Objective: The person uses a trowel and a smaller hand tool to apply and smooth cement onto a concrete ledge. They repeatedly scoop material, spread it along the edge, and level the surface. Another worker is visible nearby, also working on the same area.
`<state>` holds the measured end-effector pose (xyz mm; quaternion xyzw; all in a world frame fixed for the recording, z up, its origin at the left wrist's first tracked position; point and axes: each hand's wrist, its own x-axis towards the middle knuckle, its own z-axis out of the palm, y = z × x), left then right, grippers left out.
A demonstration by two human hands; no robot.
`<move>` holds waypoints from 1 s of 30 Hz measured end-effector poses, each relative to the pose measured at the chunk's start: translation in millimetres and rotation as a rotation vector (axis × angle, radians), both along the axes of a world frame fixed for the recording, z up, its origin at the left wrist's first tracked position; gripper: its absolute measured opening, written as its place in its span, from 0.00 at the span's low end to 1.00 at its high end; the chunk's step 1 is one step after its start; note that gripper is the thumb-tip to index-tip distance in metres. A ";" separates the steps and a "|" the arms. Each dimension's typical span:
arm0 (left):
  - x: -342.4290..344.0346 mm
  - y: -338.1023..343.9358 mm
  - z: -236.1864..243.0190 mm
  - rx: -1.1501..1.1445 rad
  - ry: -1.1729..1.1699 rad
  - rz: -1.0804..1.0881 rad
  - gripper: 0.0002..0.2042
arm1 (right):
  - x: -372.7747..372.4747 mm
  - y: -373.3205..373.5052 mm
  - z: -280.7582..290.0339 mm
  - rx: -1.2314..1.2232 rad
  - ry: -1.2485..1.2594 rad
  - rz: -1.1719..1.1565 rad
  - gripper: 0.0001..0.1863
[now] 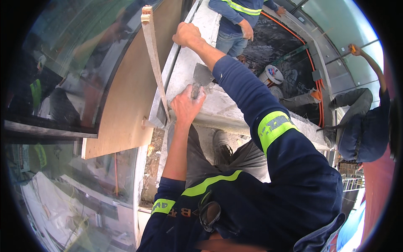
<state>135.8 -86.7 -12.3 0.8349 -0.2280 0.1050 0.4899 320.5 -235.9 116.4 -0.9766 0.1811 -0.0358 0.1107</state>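
My left hand (187,103) is closed round the handle end of a putty knife (203,75). Its flat grey blade points away from me over the rough, pale concrete ledge (226,105). Farther along, my right hand (187,34) is curled at the metal rail (171,63) on the ledge's left side. What its fingers hold, if anything, is hidden. Beside the rail, a narrow wooden strip (153,52) stands up at a slant, left of my left hand.
A plywood sheet (121,92) leans by glass panels (71,54) on the left. Past the ledge, a white bucket (272,75) stands in a dark recess with an orange hose (308,54). One co-worker (239,25) stands at the far side; another (363,122) crouches at right.
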 end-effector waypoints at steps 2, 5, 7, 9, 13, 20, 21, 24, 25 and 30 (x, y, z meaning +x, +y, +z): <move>-0.2 0.6 -0.6 0.008 -0.014 0.011 0.20 | -6.7 -3.3 3.7 0.060 0.003 -0.019 0.16; -0.1 1.7 -0.9 0.027 -0.030 0.000 0.20 | -18.9 -19.9 13.3 0.164 -0.015 -0.017 0.17; -0.4 2.3 0.4 0.040 -0.017 -0.007 0.20 | -26.0 -35.0 20.0 0.206 -0.083 -0.038 0.15; -1.3 2.9 3.0 0.045 0.011 -0.004 0.19 | -31.4 -50.8 24.5 0.215 -0.146 -0.001 0.16; -3.0 3.8 9.8 0.008 -0.012 -0.013 0.19 | -38.8 -75.6 10.8 0.215 -0.116 -0.003 0.21; -2.4 6.2 -1.4 0.123 0.047 0.072 0.19 | -59.8 -92.8 -22.8 0.434 -0.306 -0.071 0.20; -2.8 2.9 -5.4 0.140 0.008 0.068 0.19 | -72.7 -90.7 -24.9 0.522 -0.402 -0.138 0.20; 2.3 1.1 -10.6 0.132 0.004 0.010 0.23 | -151.2 -79.7 -38.4 0.861 -0.757 -0.315 0.20; 3.8 -2.6 -9.2 0.131 -0.053 0.034 0.25 | -178.4 -69.9 -43.5 0.851 -0.853 -0.338 0.16; 17.2 -11.4 14.7 0.254 0.269 -0.101 0.27 | -303.1 -42.4 -66.3 0.658 -0.884 -0.530 0.30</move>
